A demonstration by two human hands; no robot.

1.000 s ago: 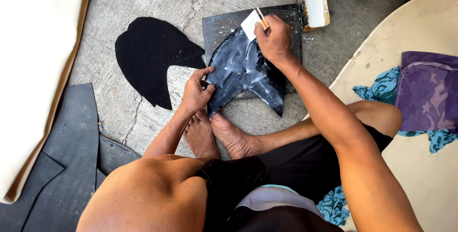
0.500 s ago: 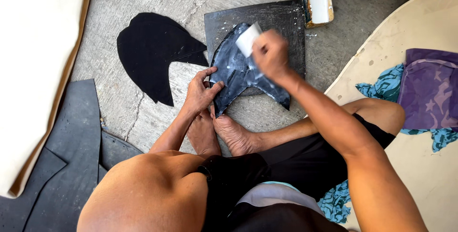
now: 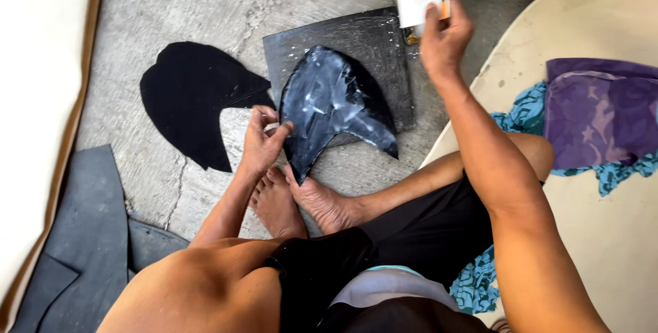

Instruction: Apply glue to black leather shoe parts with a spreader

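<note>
A dark cut piece (image 3: 332, 100), wet and shiny with glue, lies on a black square board (image 3: 384, 42) on the concrete floor. My left hand (image 3: 264, 141) pinches its lower left edge. My right hand (image 3: 444, 38) is lifted over the board's far right corner and holds a white card spreader (image 3: 419, 3). A small glue tin (image 3: 411, 33) shows partly behind that hand. My bare feet (image 3: 301, 199) rest just below the piece.
A second matt black cut piece (image 3: 188, 100) lies to the left on the floor. Grey sheets (image 3: 82, 230) lie at lower left, a pale sheet (image 3: 38, 100) along the left edge. A purple cloth (image 3: 600, 110) over teal fabric sits on a cream mat at right.
My right hand has lifted off the glued piece and moved up and right toward the glue tin with the white card. My left hand stays on the piece's edge.
</note>
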